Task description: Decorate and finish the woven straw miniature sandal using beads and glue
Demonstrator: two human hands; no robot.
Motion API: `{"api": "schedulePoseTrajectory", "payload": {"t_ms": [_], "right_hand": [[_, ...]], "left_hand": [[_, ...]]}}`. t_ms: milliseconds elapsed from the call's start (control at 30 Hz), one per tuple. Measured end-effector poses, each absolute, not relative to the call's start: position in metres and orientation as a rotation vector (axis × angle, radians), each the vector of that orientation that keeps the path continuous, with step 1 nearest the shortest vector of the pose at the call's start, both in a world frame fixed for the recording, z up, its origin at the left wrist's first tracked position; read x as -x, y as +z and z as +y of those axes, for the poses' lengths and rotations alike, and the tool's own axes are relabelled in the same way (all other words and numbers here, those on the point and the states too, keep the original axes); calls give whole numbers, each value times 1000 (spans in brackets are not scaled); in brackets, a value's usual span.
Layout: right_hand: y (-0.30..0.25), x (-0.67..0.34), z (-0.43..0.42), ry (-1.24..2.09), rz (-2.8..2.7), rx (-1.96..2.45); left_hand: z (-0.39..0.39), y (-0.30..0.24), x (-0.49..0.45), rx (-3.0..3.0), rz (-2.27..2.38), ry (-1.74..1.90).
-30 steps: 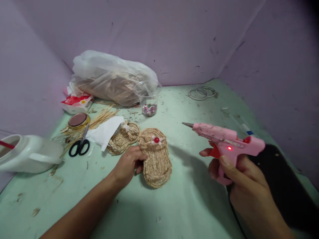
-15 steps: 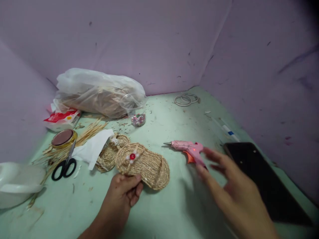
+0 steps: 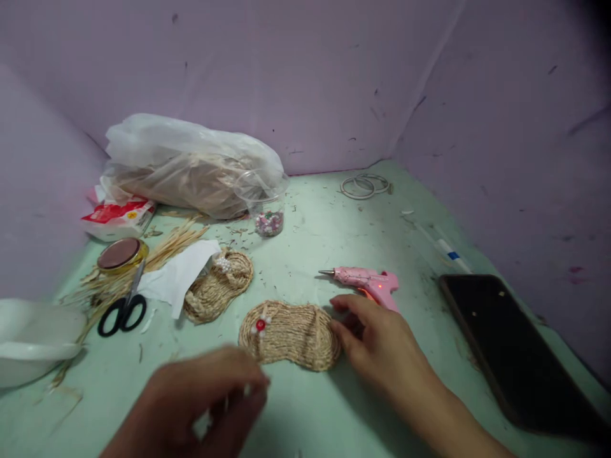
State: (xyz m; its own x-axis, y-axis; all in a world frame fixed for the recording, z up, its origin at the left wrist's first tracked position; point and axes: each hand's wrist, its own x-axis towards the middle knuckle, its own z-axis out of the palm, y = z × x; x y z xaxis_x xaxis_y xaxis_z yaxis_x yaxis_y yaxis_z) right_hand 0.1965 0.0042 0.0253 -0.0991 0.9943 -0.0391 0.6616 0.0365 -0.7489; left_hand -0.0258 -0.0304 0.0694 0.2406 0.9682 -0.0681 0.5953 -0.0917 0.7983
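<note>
A small slipper of woven straw rope (image 3: 291,334), with a red bead and white beads at its left end, lies in front of me on the green tabletop. At its right end is my right hand (image 3: 382,346), thumb and fingers closed about the edge. My left hand (image 3: 200,401), a little blurred, hovers below the slipper's left end with fingers bent, a gap by the thumb and nothing visible in it. Behind my right fingers lies a pink glue gun (image 3: 365,280), its small light lit. A second woven slipper (image 3: 219,286) with white beads rests farther left.
Left stand scissors (image 3: 125,308), white tissue (image 3: 179,277), straw strands (image 3: 174,245), a round tin (image 3: 121,253) and a white container (image 3: 38,337). Behind are a plastic bag (image 3: 191,168), a tissue pack (image 3: 119,216) and a bead cup (image 3: 270,219). A black phone (image 3: 510,356) lies right.
My left hand has let go of the slipper and drawn back toward me. The slipper is lower and farther right. My right hand has moved from beside the glue gun to the slipper's right end.
</note>
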Motion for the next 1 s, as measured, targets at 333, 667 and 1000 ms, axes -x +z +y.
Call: {"api": "schedulePoseTrajectory", "payload": {"t_ms": [333, 667, 1000], "right_hand": [[14, -186, -8, 479, -1927, 1670], [19, -185, -5, 630, -2038, 1716], [23, -185, -1, 693, -2066, 1744]], "left_hand": [[43, 64, -30, -2462, 1293, -42], [45, 56, -25, -2464, 1272, -67], [45, 55, -26, -2488, 1267, -102]]}}
